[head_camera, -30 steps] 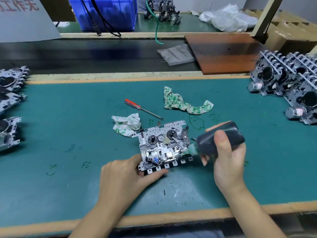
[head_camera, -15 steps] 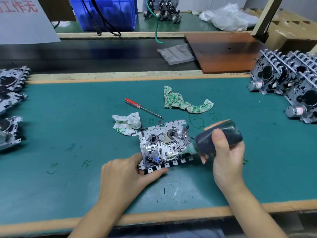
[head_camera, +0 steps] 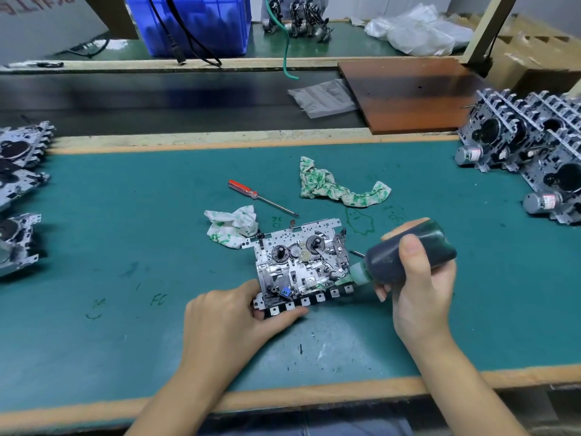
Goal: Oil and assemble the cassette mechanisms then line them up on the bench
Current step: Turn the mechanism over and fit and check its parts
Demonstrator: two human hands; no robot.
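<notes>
Closest to the camera, the left hand (head_camera: 226, 322) grips the near-left corner of the cassette mechanism (head_camera: 301, 262), thumb lying along its front edge of tabs, pinning it flat on the green bench mat (head_camera: 125, 247). The right hand (head_camera: 421, 291) is wrapped around a dark oil bottle (head_camera: 412, 256), tipped on its side, with the pale nozzle touching the mechanism's right edge. Just behind sit a crumpled rag (head_camera: 232, 226), a red-handled screwdriver (head_camera: 261, 197) and a second rag (head_camera: 339, 187). Further out, more mechanisms sit at the left edge (head_camera: 19, 171), and others are stacked on the right (head_camera: 534, 152). A blue crate (head_camera: 195, 23) at the back.
</notes>
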